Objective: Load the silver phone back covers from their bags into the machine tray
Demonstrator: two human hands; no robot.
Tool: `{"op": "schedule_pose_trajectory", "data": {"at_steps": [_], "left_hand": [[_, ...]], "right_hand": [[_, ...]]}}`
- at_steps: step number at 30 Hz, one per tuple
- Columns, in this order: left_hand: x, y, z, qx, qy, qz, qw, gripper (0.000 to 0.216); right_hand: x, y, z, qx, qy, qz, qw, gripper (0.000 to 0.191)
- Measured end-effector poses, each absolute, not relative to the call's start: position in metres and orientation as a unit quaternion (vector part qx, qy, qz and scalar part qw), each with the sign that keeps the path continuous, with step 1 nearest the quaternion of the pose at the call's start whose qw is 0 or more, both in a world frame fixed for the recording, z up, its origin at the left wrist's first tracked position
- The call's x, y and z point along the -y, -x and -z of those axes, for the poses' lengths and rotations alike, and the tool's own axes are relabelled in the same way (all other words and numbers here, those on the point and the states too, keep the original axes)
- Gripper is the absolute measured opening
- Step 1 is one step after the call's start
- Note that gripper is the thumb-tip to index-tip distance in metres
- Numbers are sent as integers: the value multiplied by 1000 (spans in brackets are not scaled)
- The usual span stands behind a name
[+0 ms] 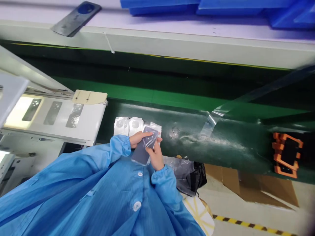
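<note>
Blue cloth smock (115, 196) is closest. Dark grey flat rectangular panel (140, 153) is held just right of the white flat piece with round grey mark (136, 124), nearer the body. Left hand (138, 138) pinches its upper end, thumb on top; right hand (156, 157) grips its right edge. Glossy clear film (149, 142) on it, maybe loose; hard to tell. Press lightly, support underneath, thumbs near edges, avoid creasing.

Right of the hands (156, 157), tape (213, 121) crosses open bench (180, 114).
</note>
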State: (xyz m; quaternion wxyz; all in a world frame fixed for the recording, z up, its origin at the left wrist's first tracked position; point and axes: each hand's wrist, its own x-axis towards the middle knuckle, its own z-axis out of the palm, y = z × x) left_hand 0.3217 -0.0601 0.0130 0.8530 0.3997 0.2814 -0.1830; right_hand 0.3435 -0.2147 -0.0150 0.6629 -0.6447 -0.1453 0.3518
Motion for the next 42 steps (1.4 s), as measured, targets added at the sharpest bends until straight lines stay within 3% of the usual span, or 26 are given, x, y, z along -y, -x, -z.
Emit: {"op": "schedule_pose_trajectory", "data": {"at_steps": [3, 5, 9, 20, 25, 28, 30, 35, 38, 42], "left_hand": [[48, -279, -38, -299, -304, 177, 887, 44], [46, -251, -46, -309, -265, 142, 902, 42], [47, -209, -46, -288, -189, 117, 932, 41], [2, -137, -46, -223, -168, 67, 958, 37], [-27, -90, -44, -274, -154, 5, 949, 30], [-46, -52, -39, -340, -142, -93, 925, 33], [-57, -24, -35, -394, -126, -171, 894, 39], [-74, 30, -30, -473, -110, -249, 838, 47], [-78, 38, -31, -465, -111, -250, 842, 50], [-80, 32, -27, -458, -107, -232, 851, 53]], "right_hand": [[219, -340, -6, 257, 611, -468, 585, 33], [224, -353, -16, 273, 645, -476, 531, 27], [200, -375, -34, 234, 715, -373, 544, 30], [54, -329, -65, 335, 661, -492, 456, 31], [-13, -324, -83, 360, 710, -345, 498, 24], [-62, -323, -90, 356, 730, -233, 535, 25], [-97, -318, -84, 380, 751, -234, 486, 26], [-176, -287, -36, 402, 812, -340, 252, 13], [-204, -266, -11, 375, 817, -363, 244, 19], [-202, -253, -2, 411, 800, -325, 292, 42]]}}
